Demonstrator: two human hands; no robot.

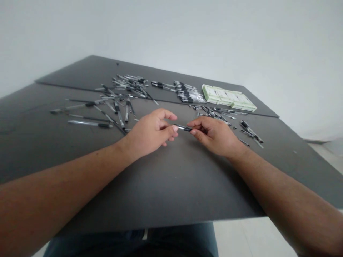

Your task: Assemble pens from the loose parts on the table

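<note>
Left hand (150, 134) and right hand (215, 136) hold black-and-clear pen (183, 127) between them, over middle of bench (160, 200). Fingers (172, 130) of each hand pinching one pen end. Loose pens (120, 103) scattered beyond, pale green boxes (228, 97) at far side.

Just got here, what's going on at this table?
One person sits at a dark grey table, holding a short black-and-clear pen piece between the fingertips of the left hand and the right hand. Loose pens lie scattered ahead and to the left, a tighter bunch of pens sits further back, and pale green boxes lie at the far right.
</note>
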